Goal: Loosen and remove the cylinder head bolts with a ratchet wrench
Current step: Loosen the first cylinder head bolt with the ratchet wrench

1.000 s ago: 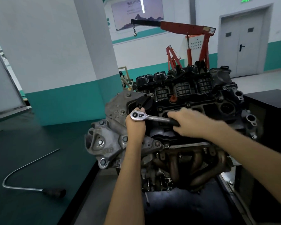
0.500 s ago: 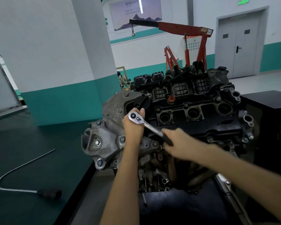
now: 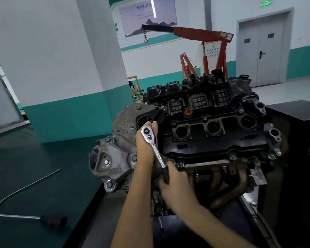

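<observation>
A chrome ratchet wrench (image 3: pixel 153 145) sits with its head over the left end of the black cylinder head cover (image 3: pixel 213 133) of the engine. Its handle slants down and to the right toward me. My left hand (image 3: pixel 144 142) cups under and around the ratchet head, fingers curled behind it. My right hand (image 3: pixel 175 183) grips the black handle end near the exhaust manifold. The bolt under the ratchet head is hidden by the tool and my left hand. Other small bolts (image 3: pixel 233 156) show along the cover's front edge.
A grey timing cover (image 3: pixel 113 158) with several bolts forms the engine's left end. A bent metal rod with a black grip (image 3: pixel 51 220) lies on the dark green bench at left. A red engine crane (image 3: pixel 204 36) stands behind. A black cabinet (image 3: pixel 297 111) sits at right.
My right hand has swung the ratchet handle from pointing right across the cover down toward me, counter to its earlier position. My left hand stayed on the ratchet head.
</observation>
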Available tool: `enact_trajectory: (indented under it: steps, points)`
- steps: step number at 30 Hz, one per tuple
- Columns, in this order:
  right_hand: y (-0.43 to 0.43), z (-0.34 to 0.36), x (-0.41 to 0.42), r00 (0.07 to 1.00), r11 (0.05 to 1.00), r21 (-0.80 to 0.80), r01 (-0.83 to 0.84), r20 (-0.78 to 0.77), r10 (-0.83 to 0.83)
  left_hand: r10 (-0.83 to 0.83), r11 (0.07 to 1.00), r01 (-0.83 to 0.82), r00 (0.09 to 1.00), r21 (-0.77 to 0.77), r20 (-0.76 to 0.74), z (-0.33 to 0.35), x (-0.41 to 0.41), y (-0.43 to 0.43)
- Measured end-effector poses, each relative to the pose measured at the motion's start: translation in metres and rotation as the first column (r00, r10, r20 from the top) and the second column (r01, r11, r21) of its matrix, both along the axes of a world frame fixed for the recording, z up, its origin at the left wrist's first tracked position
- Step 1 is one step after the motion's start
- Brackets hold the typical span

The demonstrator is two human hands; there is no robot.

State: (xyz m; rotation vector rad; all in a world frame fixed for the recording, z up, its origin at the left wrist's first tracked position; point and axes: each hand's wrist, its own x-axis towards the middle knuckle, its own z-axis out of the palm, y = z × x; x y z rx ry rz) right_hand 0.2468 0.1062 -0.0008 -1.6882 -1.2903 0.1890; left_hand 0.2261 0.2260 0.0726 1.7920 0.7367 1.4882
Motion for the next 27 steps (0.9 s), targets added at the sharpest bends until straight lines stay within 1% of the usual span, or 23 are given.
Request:
enact_trajectory:
  steps: [2,3,4,6,8,10,12,13,14,15,16,17,18,19,20,21,24,26,27]
  points:
    - [0.004,-0.003,-0.016,0.993,1.000,0.026,-0.005,-0.116,0.008,0.013,1.000,-0.013,1.000,0.019,-0.015,-0.001,0.000,0.000]
    - [0.003,-0.002,-0.015,0.990,0.999,0.023,-0.026,-0.140,0.029,0.018,1.000,-0.018,1.000,0.020,-0.019,-0.001,-0.001,0.000]
    - [0.001,0.001,-0.009,0.992,0.999,0.013,-0.050,-0.117,0.051,0.019,1.000,-0.019,1.000,0.004,-0.010,0.000,-0.001,0.001]
    - [-0.007,0.012,0.017,0.993,0.993,-0.033,-0.112,0.024,0.113,0.026,0.999,-0.026,1.000,-0.044,-0.007,-0.001,0.000,0.004]
    - [-0.014,0.034,0.057,0.963,0.981,-0.116,-0.158,0.203,0.179,0.033,0.999,-0.034,0.999,-0.036,-0.041,-0.002,-0.002,0.003]
    - [-0.014,0.066,0.097,0.889,0.969,-0.209,-0.135,0.406,0.211,-0.013,1.000,0.013,0.999,-0.021,-0.039,-0.003,-0.005,0.000]
    - [-0.008,0.098,0.124,0.776,0.962,-0.266,-0.058,0.594,0.211,-0.069,0.997,0.068,0.997,-0.018,-0.044,-0.003,-0.007,-0.002]
    - [-0.005,0.109,0.131,0.725,0.963,-0.268,-0.030,0.657,0.205,-0.085,0.996,0.084,0.996,-0.031,-0.040,-0.002,-0.007,-0.003]
    - [-0.002,0.113,0.133,0.694,0.965,-0.261,-0.018,0.692,0.200,-0.091,0.995,0.089,0.996,-0.052,-0.023,-0.001,-0.007,-0.003]
    - [-0.002,0.112,0.131,0.692,0.969,-0.248,-0.008,0.698,0.185,-0.085,0.994,0.085,0.996,-0.066,0.000,0.000,-0.006,-0.003]
    - [-0.003,0.105,0.126,0.714,0.973,-0.230,-0.001,0.681,0.161,-0.074,0.995,0.075,0.997,-0.069,0.014,0.000,-0.005,-0.003]
    - [-0.006,0.092,0.118,0.758,0.978,-0.208,-0.003,0.637,0.138,-0.062,0.996,0.063,0.998,-0.065,0.009,0.001,-0.004,-0.003]
    - [-0.010,0.075,0.107,0.823,0.984,-0.177,-0.023,0.556,0.120,-0.052,0.997,0.051,0.999,-0.058,-0.009,0.002,-0.002,-0.003]
    - [-0.013,0.058,0.093,0.892,0.988,-0.146,-0.058,0.437,0.117,-0.037,0.998,0.035,0.999,-0.052,-0.032,0.002,-0.001,-0.002]
    - [-0.016,0.043,0.077,0.942,0.989,-0.111,-0.093,0.312,0.123,-0.018,0.999,0.016,0.999,-0.048,-0.048,0.002,0.000,-0.001]
    - [-0.016,0.031,0.059,0.971,0.990,-0.074,-0.118,0.200,0.130,-0.002,0.999,0.000,0.999,-0.050,-0.051,0.003,0.001,0.000]
    - [-0.007,0.009,0.008,0.990,0.991,0.047,-0.125,-0.061,0.127,0.010,0.999,-0.011,1.000,-0.034,-0.025,0.002,0.002,-0.001]
    - [-0.001,0.004,-0.010,0.982,0.992,0.068,-0.108,-0.149,0.117,0.020,1.000,-0.020,0.999,0.000,-0.031,0.002,0.000,-0.002]
    - [-0.001,0.004,-0.010,0.982,0.992,0.058,-0.109,-0.151,0.116,0.028,1.000,-0.028,0.999,0.009,-0.037,0.002,0.000,-0.002]
